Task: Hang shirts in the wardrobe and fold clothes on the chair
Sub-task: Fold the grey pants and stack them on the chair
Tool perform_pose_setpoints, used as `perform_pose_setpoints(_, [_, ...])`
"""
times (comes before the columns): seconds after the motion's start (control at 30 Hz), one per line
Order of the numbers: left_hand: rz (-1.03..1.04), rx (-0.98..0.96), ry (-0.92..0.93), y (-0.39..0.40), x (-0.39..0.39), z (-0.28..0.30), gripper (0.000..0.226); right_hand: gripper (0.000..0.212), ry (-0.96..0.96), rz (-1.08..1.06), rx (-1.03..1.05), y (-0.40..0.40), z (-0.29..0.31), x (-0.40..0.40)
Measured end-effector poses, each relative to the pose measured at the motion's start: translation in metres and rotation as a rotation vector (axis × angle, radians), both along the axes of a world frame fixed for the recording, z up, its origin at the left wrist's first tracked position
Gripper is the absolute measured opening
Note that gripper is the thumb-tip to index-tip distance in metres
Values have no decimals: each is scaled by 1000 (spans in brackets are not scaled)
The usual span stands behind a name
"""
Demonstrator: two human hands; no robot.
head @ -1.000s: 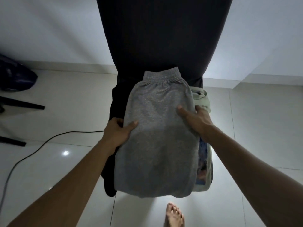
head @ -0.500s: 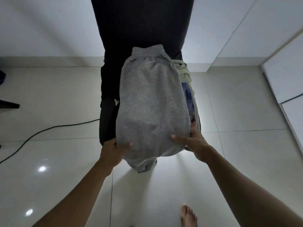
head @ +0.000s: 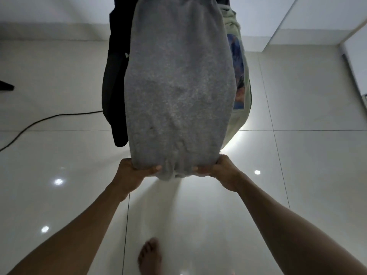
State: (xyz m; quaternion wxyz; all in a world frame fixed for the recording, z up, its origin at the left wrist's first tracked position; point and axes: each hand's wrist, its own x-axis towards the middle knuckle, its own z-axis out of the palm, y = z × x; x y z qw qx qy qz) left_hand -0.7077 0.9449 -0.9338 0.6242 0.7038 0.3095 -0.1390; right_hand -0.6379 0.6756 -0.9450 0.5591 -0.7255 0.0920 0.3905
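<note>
Grey garment [head: 178, 92] lies on top of the clothes pile on the chair, over a pale printed shirt [head: 239, 76] and a black garment [head: 115, 92]. Left hand [head: 131, 175] and right hand [head: 220, 171] both grip its near hem, fingers curled under; bare foot [head: 150, 255] on the tile floor [head: 307, 175] below

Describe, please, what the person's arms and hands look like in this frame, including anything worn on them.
Both forearms are bare to the frame's edge: no sleeves show. The left hand and right hand wear no gloves, and no watch, bracelet or ring is visible on either. A bare foot shows below.
</note>
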Motion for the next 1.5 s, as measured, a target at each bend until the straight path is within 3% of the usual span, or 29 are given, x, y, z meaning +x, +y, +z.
perform_pose_setpoints(0.27, [-6,-64,75,-24,-95,55,28,42,134,105,28,-33,50,-89])
perform_pose_setpoints(0.4, [16,-128,96,-42,-131,98,42,67,189,72,87,-43,85,-131])
perform_pose_setpoints(0.53, [20,-174,123,-55,-166,138,84,56,227,53,137,-49,121,-167])
perform_pose_setpoints(0.57, [39,-190,145,-57,-173,144,86,49,239,-8,164,-49,129,-173])
perform_pose_setpoints(0.63, [124,-243,173,-64,-191,159,69,35,242,-128,192,-50,153,-187])
perform_pose_setpoints(0.7, [188,-326,203,-72,-204,172,55,35,250,-143,187,-50,175,-198])
perform_pose_setpoints(0.8, [97,-408,201,-85,-209,198,73,72,229,-23,131,-51,199,-210])
perform_pose_setpoints(0.83, [72,-414,195,-88,-208,205,78,69,218,-50,132,-53,206,-211])
perform_pose_setpoints(0.93, [117,-439,194,-87,-201,226,55,39,248,-178,142,-53,227,-211])
perform_pose_setpoints(1.03, [9,-398,238,-80,-202,243,83,51,232,-82,83,-49,244,-219])
perform_pose_setpoints(1.1, [-47,-399,264,-77,-206,253,95,48,219,-208,108,-47,251,-227])
perform_pose_setpoints(1.17, [-103,-427,298,-76,-210,261,92,42,250,-290,134,-45,262,-234])
perform_pose_setpoints(1.27, [-179,-458,328,-77,-218,273,87,48,276,-246,128,-42,272,-248])
perform_pose_setpoints(1.37, [-201,-434,317,-80,-222,281,92,44,269,-382,172,-41,281,-256])
perform_pose_setpoints(1.5, [-123,-417,251,-97,-229,288,68,63,260,-172,71,-44,292,-261])
